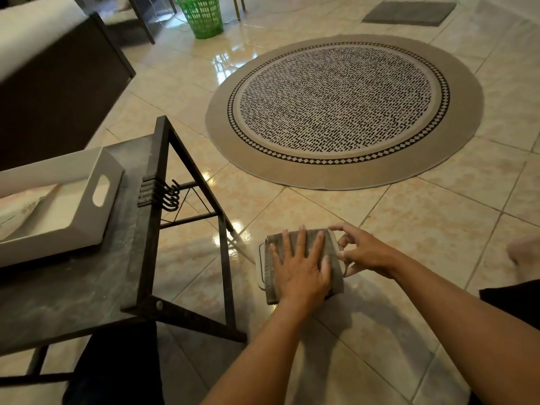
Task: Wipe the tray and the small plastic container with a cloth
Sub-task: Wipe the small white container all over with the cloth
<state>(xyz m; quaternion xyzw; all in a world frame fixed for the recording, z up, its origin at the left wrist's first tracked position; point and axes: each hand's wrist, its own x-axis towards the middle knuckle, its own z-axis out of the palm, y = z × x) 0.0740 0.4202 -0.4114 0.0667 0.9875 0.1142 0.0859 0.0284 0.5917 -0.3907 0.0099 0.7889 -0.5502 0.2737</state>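
1. Low in the centre of the frame, the left hand (301, 264) lies flat with fingers spread, palm pressed down on a folded grey cloth (327, 244).
2. The cloth covers a small white plastic container (259, 266) with rounded corners, of which only the left edge shows.
3. Whether the container rests on the glossy beige tiled floor (438, 206) or is held above it, I cannot tell.
4. The right hand (362, 251), just right of the cloth, is half open with fingers curled; its fingertips touch the container's right edge, in a loose steadying hold.
5. At the left edge of the frame, a white rectangular tray (102, 211) with a cut-out handle slot sits on a dark marbled tabletop with a black metal frame (87, 287), well apart from the hands.
6. A round beige rug (263, 168) with a black-and-white pattern lies in the upper centre.
7. A green plastic basket (201, 16) stands at the top.
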